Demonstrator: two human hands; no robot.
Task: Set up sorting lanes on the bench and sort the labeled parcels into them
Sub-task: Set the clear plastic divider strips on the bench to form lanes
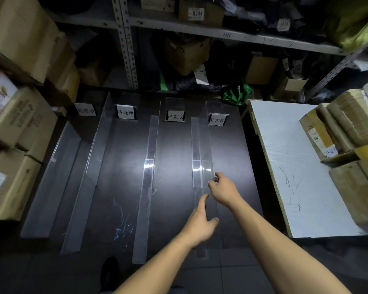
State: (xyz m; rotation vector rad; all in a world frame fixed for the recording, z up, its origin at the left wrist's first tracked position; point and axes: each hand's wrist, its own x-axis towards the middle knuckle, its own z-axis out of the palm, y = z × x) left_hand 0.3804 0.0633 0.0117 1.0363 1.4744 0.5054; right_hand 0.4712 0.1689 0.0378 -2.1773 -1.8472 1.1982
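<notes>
1. The left hand (200, 223) reaches forward over the dark surface (119, 187), fingers straight and spread, thumb out, fingertips at the near part of a clear divider (202, 183).
2. Just beyond it, the right hand (223, 187) has its fingers loosely curled at the same divider's upper edge; whether it grips cannot be told.
3. Left of both hands stand three more clear dividers (146, 187), forming lanes.
4. Past the hands, at the lanes' far ends, stand four white label cards (125, 112).
5. Right of the right hand lies a white board (295, 166), with taped cardboard parcels (348, 132) stacked on its far right.
6. Farther off, metal shelving (125, 39) holds boxes and bags.
</notes>
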